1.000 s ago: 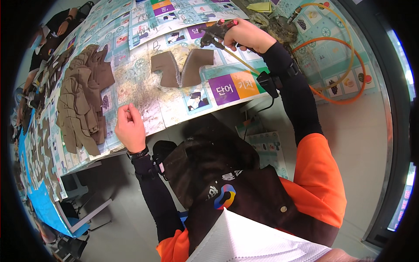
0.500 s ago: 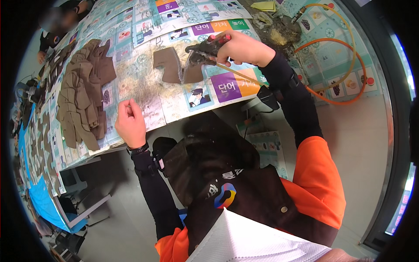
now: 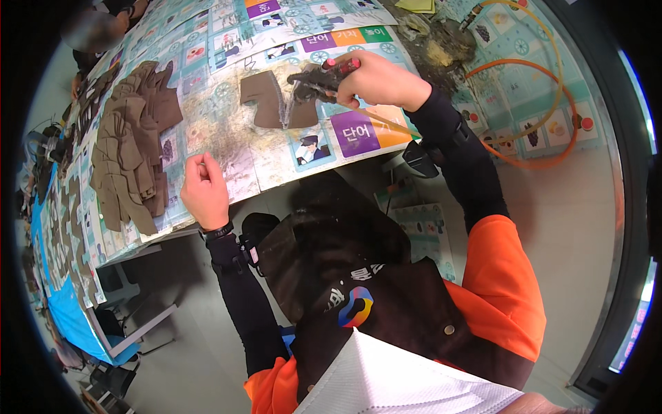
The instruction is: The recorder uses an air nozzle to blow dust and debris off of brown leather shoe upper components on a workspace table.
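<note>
- There was the right hand (image 3: 383, 81), clamped around a dark, red-tipped tool (image 3: 312, 87), its nose over the right part of the brown V-notched piece (image 3: 263, 98)!
- That piece lay flat on the patterned table (image 3: 231, 181), left part in plain sight.
- Well apart from it, the left hand (image 3: 205, 193) was at the near edge, fingers curled loosely closed.
- And further left, a heap of brown cut-outs (image 3: 131, 141)!

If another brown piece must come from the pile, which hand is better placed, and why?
Probably the left hand: it looks empty and is nearer the pile; the right hand grips a black tool.
</note>
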{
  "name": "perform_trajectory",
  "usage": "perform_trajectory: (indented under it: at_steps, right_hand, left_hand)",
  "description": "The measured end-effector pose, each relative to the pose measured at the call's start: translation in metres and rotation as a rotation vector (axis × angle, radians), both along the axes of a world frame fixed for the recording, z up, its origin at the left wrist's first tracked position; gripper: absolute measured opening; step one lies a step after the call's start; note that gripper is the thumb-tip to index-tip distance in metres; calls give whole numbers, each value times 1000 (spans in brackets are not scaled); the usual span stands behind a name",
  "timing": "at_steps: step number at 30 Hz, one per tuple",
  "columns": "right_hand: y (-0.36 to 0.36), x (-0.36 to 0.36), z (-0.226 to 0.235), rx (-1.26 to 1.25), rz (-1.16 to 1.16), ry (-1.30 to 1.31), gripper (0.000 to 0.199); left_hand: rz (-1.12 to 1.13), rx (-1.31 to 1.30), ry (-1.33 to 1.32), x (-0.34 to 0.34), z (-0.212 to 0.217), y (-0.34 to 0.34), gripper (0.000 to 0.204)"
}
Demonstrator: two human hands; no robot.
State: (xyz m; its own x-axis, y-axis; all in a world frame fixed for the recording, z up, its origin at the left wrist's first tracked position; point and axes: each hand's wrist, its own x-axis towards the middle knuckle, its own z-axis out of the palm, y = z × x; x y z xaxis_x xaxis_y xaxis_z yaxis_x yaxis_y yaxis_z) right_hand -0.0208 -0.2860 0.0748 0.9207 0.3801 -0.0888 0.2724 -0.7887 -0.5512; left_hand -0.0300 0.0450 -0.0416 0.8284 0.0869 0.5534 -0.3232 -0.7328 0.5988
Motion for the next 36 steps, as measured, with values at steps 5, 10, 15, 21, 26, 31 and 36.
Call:
perform_trajectory:
  at_steps: [5, 10, 15, 21, 26, 31, 36]
  right_hand:
    - [4, -15, 4, 125, -56, 89, 5]
    - [-7, -35, 3, 332, -173, 219, 16]
    - [-41, -61, -26, 429, -364, -89, 34]
    - [-40, -78, -74, -185, -688, -701, 37]
    - [-38, -81, -97, -322, -760, -761, 42]
    - [-39, -83, -96, -299, -759, -757, 44]
    - [-39, -82, -96, -280, -765, -720, 53]
  left_hand:
    - [5, 4, 1, 0, -2, 1, 15]
    - [72, -27, -42, 1, 1, 2, 13]
    - [-72, 157, -86, 6, 23, -9, 13]
    - [-346, 260, 384, 35, 52, -51, 26]
    - [-380, 117, 578, 57, 51, -63, 25]
    - [-566, -159, 587, 78, 86, -80, 16]
    - [-674, -214, 356, 142, 173, -106, 16]
